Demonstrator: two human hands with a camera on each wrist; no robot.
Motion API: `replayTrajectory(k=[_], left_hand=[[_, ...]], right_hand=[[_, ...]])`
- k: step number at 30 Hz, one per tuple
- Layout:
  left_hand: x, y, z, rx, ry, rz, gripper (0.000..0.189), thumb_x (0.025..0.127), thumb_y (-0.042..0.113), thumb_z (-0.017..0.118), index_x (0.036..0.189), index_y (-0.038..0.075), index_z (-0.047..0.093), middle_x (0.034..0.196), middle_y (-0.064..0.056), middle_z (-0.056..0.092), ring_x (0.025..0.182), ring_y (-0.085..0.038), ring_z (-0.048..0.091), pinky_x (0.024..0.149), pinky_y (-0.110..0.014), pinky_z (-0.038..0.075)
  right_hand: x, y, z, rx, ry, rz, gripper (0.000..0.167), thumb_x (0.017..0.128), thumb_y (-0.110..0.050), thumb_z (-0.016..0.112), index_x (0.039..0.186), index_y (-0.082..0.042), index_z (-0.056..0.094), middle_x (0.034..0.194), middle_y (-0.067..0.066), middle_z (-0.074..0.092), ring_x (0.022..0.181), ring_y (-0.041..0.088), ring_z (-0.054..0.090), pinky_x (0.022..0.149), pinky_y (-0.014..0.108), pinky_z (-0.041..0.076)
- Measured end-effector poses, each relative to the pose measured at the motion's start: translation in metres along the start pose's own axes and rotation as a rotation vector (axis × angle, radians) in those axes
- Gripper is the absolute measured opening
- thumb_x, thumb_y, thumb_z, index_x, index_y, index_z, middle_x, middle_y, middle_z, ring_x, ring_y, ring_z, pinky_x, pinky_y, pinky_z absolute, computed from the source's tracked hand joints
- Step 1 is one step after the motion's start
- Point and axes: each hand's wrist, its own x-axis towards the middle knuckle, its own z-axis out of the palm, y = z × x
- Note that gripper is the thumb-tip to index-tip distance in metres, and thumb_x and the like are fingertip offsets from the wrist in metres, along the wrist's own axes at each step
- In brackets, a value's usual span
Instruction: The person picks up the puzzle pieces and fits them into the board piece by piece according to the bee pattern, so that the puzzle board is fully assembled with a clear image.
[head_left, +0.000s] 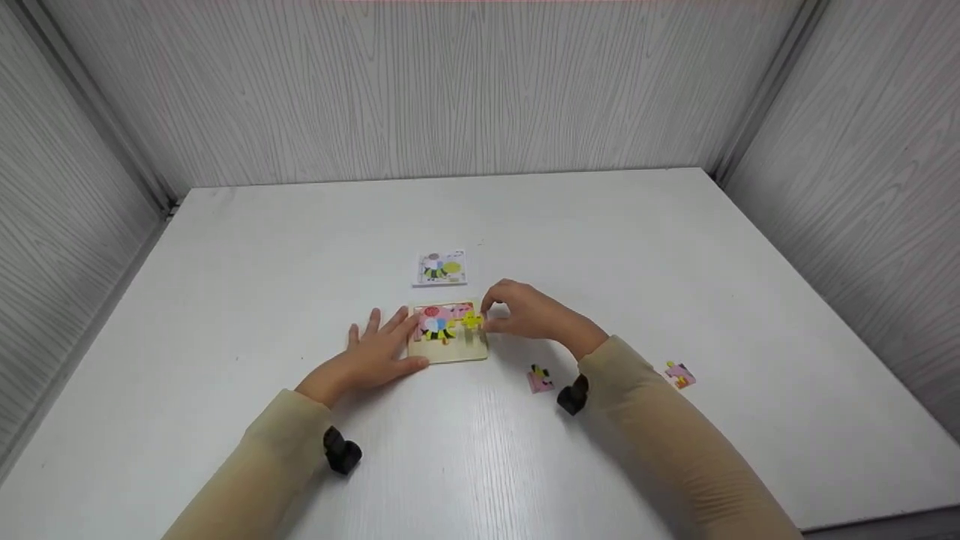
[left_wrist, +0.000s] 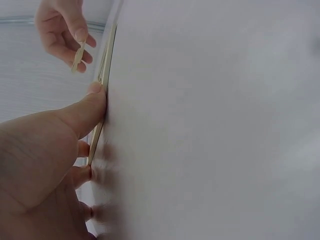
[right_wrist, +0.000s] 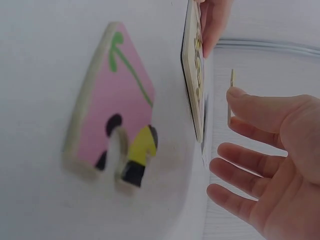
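My right hand (head_left: 529, 311) pinches a yellow puzzle piece (head_left: 472, 320) between thumb and fingertips, above the right side of a wooden puzzle board (head_left: 450, 353). In the right wrist view the held piece (right_wrist: 231, 79) appears edge-on, apart from the board. My left hand (head_left: 371, 355) lies with spread, extended fingers at the board's left side, its thumb touching the near edge. Pieces showing a bee and a pink background fill the board's upper and left part; bare wood shows at the lower right. A pink piece with black and yellow (head_left: 540, 379) lies below my right wrist.
Another pink puzzle piece (head_left: 681, 374) lies to the right of my right forearm. Behind the board is a picture card (head_left: 440, 268) with a bee on it. White panel walls (head_left: 450, 90) enclose the white table (head_left: 300, 247) at the back and sides.
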Motion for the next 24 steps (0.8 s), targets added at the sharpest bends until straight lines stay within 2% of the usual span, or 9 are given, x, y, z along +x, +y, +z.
replayTrajectory(k=[8,14,24], left_hand=[[0.0,0.0,0.0,0.007,-0.002,-0.006,0.081,0.089,0.055,0.05,0.15,0.013,0.015,0.155,-0.012,0.004,0.136,-0.044,-0.011,0.1,-0.066,-0.009],[0.001,0.0,0.001,0.01,-0.006,-0.014,0.082,0.089,0.056,0.049,0.15,0.015,0.014,0.155,-0.011,0.004,0.136,-0.044,-0.011,0.1,-0.065,-0.009],[0.002,-0.001,0.002,0.007,0.007,-0.014,0.083,0.088,0.056,0.051,0.15,0.013,0.016,0.155,-0.012,0.006,0.136,-0.044,-0.01,0.1,-0.065,-0.009]], right_hand=[[0.008,-0.009,0.005,-0.047,-0.019,-0.015,0.021,0.086,-0.023,0.067,0.103,-0.01,0.063,0.113,0.004,0.055,0.104,0.019,0.05,0.092,0.033,0.041],[0.014,-0.009,0.011,-0.068,-0.041,-0.002,0.021,0.086,-0.021,0.068,0.103,-0.01,0.064,0.111,0.004,0.055,0.099,0.017,0.05,0.089,0.03,0.043],[0.019,-0.009,0.016,-0.143,-0.053,0.007,0.013,0.086,-0.021,0.066,0.096,-0.013,0.064,0.106,0.002,0.052,0.094,0.017,0.047,0.084,0.03,0.043]])
